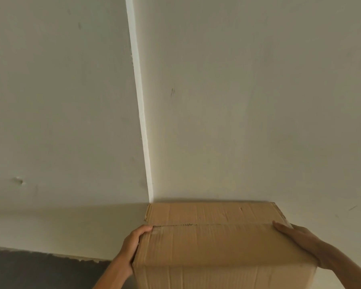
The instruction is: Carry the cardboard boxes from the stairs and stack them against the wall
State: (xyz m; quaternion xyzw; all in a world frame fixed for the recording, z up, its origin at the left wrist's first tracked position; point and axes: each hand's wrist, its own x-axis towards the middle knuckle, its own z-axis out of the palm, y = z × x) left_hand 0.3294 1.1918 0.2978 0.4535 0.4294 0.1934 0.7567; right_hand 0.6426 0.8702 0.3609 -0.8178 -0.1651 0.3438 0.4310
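A brown cardboard box (213, 243) fills the bottom centre of the head view, its closed top flaps facing up with a seam across them. Its far edge lies close to the white wall (238, 101), just right of a vertical wall corner (142, 113). My left hand (133, 245) grips the box's left side, thumb hooked over the top edge. Along the right top edge my right hand (296, 238) lies flat, fingers pointing toward the wall. Whatever is under the box is hidden.
A second white wall face (61, 101) stretches to the left of the corner, with small dents and scuffs. A strip of dark grey floor (40, 270) shows at the bottom left beneath it.
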